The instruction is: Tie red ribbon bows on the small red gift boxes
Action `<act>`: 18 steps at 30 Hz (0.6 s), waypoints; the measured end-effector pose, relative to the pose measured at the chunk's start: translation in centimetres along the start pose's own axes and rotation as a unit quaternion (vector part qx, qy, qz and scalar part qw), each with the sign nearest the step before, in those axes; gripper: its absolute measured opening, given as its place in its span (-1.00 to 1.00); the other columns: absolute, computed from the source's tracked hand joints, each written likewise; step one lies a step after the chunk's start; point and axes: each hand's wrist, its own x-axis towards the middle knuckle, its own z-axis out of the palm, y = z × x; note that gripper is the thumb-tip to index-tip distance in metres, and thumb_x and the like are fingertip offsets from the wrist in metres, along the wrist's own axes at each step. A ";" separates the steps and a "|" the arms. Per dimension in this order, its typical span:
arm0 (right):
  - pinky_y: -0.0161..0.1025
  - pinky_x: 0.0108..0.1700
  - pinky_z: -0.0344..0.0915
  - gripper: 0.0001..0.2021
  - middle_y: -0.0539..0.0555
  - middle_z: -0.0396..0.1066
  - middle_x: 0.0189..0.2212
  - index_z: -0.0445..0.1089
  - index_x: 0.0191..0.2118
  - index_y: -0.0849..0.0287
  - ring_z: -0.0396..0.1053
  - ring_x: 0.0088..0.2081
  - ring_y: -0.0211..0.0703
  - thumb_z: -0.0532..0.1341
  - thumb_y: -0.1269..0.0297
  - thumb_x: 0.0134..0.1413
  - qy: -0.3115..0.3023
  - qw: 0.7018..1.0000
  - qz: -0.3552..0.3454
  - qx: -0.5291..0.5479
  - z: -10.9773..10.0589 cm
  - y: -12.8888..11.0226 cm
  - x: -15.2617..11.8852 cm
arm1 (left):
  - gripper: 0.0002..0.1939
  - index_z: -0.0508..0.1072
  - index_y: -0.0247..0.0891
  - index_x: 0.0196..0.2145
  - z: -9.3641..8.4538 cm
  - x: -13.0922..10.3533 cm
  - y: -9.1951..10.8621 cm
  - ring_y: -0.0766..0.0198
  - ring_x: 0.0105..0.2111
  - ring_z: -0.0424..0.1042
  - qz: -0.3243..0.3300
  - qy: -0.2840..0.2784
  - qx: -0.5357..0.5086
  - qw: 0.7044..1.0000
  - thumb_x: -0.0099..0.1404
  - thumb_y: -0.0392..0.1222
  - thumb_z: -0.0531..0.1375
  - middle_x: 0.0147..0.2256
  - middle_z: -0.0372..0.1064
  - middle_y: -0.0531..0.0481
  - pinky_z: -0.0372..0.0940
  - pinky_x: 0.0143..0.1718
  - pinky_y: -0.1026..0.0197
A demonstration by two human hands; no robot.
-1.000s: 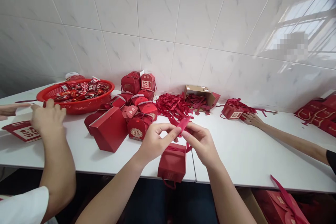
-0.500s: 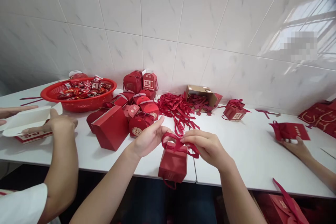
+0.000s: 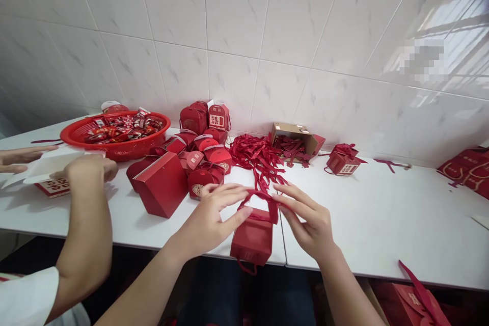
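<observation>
A small red gift box (image 3: 252, 239) stands at the table's front edge, right before me, with a cord loop hanging from its near side. Over its top, a red ribbon (image 3: 272, 210) forms raised loops. My left hand (image 3: 216, 219) reaches in from the left, the ribbon between its thumb and fingers. From the right, my right hand (image 3: 308, 219) grips the ribbon's other side at its fingertips. Just behind lies a heap of loose red ribbons (image 3: 254, 155). Finished-looking red boxes (image 3: 204, 178) cluster left of my hands, beside a taller plain red box (image 3: 162, 183).
At left, a co-worker's hands (image 3: 86, 168) handle an open white-lined box (image 3: 55, 183). Behind them stands a red basket (image 3: 114, 150) of wrapped sweets. An open carton (image 3: 296, 130) and a ribboned box (image 3: 343, 160) stand near the wall. Red bags (image 3: 468, 170) lie far right.
My left hand has turned palm-down and closed in on the ribbon loops; my right fingers have spread somewhat. A hand with a red box at the right has left view. The left co-worker's box has shifted right.
</observation>
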 end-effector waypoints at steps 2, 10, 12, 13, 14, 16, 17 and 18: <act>-0.08 -0.06 0.38 -0.81 0.15 0.48 -0.13 0.47 -0.17 0.13 0.43 -0.09 -0.02 0.14 0.40 0.15 0.104 0.986 0.126 0.018 0.0 0.4 -3.1 | -0.60 0.45 -0.07 -0.02 0.2 -1.9 -2.1 -0.02 0.13 0.24 -0.049 0.076 0.115 0.989 0.22 0.07 0.15 0.05 0.38 -0.06 -0.10 0.20 -0.17; -0.09 -0.33 0.40 -0.57 0.16 0.48 -0.51 0.46 -0.50 0.22 0.44 -0.38 0.07 0.24 -0.12 -0.09 0.243 0.767 0.593 0.034 0.2 4.7 -17.6 | -0.52 0.42 -0.10 0.02 2.2 -9.9 -13.0 -0.06 0.17 0.20 -0.316 0.005 0.147 0.937 0.19 0.08 0.08 0.12 0.30 -0.08 0.00 0.17 -0.18; -0.06 -0.26 0.40 -0.49 0.19 0.47 -0.37 0.47 -0.28 0.28 0.44 -0.30 0.06 0.21 -0.16 -0.07 0.251 0.757 0.600 0.057 0.3 5.1 -17.8 | -0.59 0.45 -0.04 -0.04 2.4 -10.0 -13.0 -0.09 0.22 0.10 -0.309 0.030 0.162 0.937 0.19 0.07 0.08 0.14 0.28 -0.05 -0.05 0.16 -0.27; -0.02 -0.20 0.39 -0.42 0.23 0.45 -0.24 0.41 -0.11 0.30 0.43 -0.22 0.08 0.19 -0.15 -0.05 0.256 0.757 0.599 0.050 0.2 5.0 -17.3 | -0.65 0.49 -0.04 -0.12 2.3 -9.7 -12.6 -0.13 0.22 0.07 -0.306 0.062 0.175 0.934 0.19 0.05 0.09 0.12 0.29 -0.05 -0.06 0.14 -0.32; 0.03 -0.12 0.37 -0.35 0.27 0.37 -0.09 0.31 0.05 0.29 0.39 -0.12 0.11 0.19 -0.14 -0.04 0.265 0.759 0.594 0.024 0.1 4.8 -16.6 | -0.70 0.51 -0.06 -0.22 2.3 -9.2 -12.0 -0.16 0.21 0.08 -0.296 0.102 0.184 0.932 0.18 0.04 0.09 0.10 0.32 -0.07 -0.06 0.12 -0.34; 0.12 0.04 0.25 -0.28 0.33 0.15 0.12 0.12 0.19 0.24 0.24 0.07 0.18 0.21 -0.07 -0.02 0.290 0.784 0.544 -0.070 0.0 4.2 -14.8 | -0.74 0.48 -0.13 -0.32 2.4 -8.0 -10.8 -0.13 0.15 0.16 -0.251 0.170 0.155 0.940 0.18 0.03 0.09 0.04 0.34 -0.12 0.03 0.11 -0.26; 0.14 0.09 0.18 -0.31 0.33 0.11 0.14 0.11 0.19 0.23 0.17 0.13 0.19 0.21 -0.03 0.00 0.293 0.810 0.497 -0.108 0.1 3.8 -13.9 | -0.73 0.45 -0.15 -0.30 2.6 -7.2 -10.2 -0.08 0.12 0.20 -0.220 0.183 0.113 0.952 0.20 0.03 0.08 0.03 0.33 -0.13 0.09 0.11 -0.18; 0.14 0.13 0.13 -0.37 0.32 0.11 0.14 0.14 0.17 0.22 0.13 0.15 0.17 0.20 0.03 0.03 0.277 0.844 0.443 -0.123 0.3 3.4 -13.1 | -0.71 0.42 -0.16 -0.24 2.9 -6.5 -9.6 -0.02 0.10 0.24 -0.189 0.176 0.058 0.964 0.22 0.04 0.06 0.03 0.31 -0.13 0.13 0.10 -0.09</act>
